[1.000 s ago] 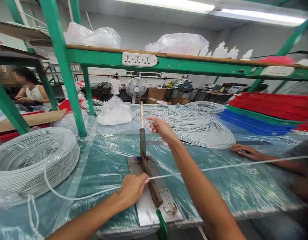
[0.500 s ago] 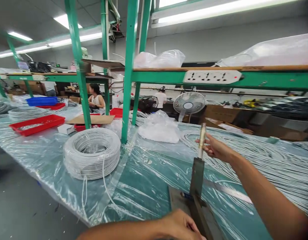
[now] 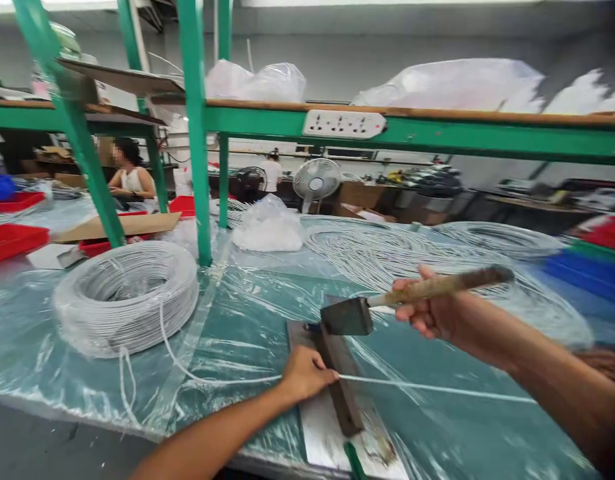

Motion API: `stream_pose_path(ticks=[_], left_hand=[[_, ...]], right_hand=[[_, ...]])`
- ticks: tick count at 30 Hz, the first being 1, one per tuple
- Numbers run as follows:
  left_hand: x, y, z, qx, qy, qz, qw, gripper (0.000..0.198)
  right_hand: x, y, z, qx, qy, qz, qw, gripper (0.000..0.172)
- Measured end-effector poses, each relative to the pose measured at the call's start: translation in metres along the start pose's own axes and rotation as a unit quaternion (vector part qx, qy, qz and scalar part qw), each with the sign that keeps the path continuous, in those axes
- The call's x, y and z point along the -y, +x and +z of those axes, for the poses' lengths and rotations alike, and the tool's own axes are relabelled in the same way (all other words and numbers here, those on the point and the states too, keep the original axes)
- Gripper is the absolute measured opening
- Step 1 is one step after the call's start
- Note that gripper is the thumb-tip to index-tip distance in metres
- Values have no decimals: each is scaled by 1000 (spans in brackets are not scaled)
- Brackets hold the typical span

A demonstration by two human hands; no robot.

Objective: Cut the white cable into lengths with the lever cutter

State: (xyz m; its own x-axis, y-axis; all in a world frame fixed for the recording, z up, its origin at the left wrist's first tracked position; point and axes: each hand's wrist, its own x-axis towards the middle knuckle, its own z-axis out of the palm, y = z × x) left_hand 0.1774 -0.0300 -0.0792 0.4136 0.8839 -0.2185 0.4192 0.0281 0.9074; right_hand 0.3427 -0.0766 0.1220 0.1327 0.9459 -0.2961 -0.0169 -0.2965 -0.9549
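On the table in front of me stands a lever cutter, its metal base bar [image 3: 337, 380] running away from me. Its broad blade [image 3: 346, 317] is hinged at the far end and raised, leaning right. My right hand [image 3: 427, 310] is closed around the cutter's worn handle [image 3: 452, 283]. My left hand [image 3: 310, 375] pinches a white cable [image 3: 437, 388] at the left side of the bar. This cable crosses the bar and stretches off to the right. Leftward, it runs back to a wrapped cable coil [image 3: 127, 297].
Loose loops of white cable [image 3: 377, 253] spread behind the cutter. A plastic bag [image 3: 267, 227] sits near a green shelf post [image 3: 194, 147]. Red trays [image 3: 17, 241] lie at the left, a blue bin [image 3: 587, 273] at the right. Two people sit farther back, near a fan [image 3: 316, 180].
The view has turned right and down. The cutter's handle has swung from upright to leaning right. My left hand now shows fully, with the cable lying across the cutter.
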Motion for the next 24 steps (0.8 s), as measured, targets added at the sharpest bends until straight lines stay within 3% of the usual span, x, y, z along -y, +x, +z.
stream_pose_path(ticks=[2, 4, 9, 10, 13, 14, 17, 19, 21, 24], left_hand=[[0, 0, 0, 5, 6, 10, 1000, 23], [-1, -1, -1, 4, 13, 16, 1000, 23], [-5, -5, -3, -9, 27, 43, 999, 24], [-5, -6, -3, -12, 30, 48, 998, 24], [-5, -7, -2, -20, 38, 55, 998, 22], [-4, -7, -2, -22, 41, 58, 997, 22], [-2, -6, -1, -28, 46, 63, 996, 21], [-1, -6, 0, -31, 46, 63, 996, 20], [0, -5, 0, -32, 44, 65, 996, 21], [1, -6, 2, -36, 37, 72, 996, 21]], right_hand=[[-23, -27, -2, 31, -25, 3, 999, 26], [-47, -51, -1, 35, -44, 28, 998, 30], [-97, -88, 11, -51, 18, 99, 994, 75], [-104, -91, 14, -62, 42, 104, 992, 73], [-124, -92, 22, -17, 119, 144, 982, 27], [-129, -90, 23, 8, 139, 166, 976, 19], [-142, -83, 27, 47, 138, 226, 963, 30], [-147, -80, 28, 47, 116, 234, 964, 25], [-150, -81, 28, 34, 116, 211, 970, 22], [-158, -86, 30, -9, 119, 152, 981, 37]])
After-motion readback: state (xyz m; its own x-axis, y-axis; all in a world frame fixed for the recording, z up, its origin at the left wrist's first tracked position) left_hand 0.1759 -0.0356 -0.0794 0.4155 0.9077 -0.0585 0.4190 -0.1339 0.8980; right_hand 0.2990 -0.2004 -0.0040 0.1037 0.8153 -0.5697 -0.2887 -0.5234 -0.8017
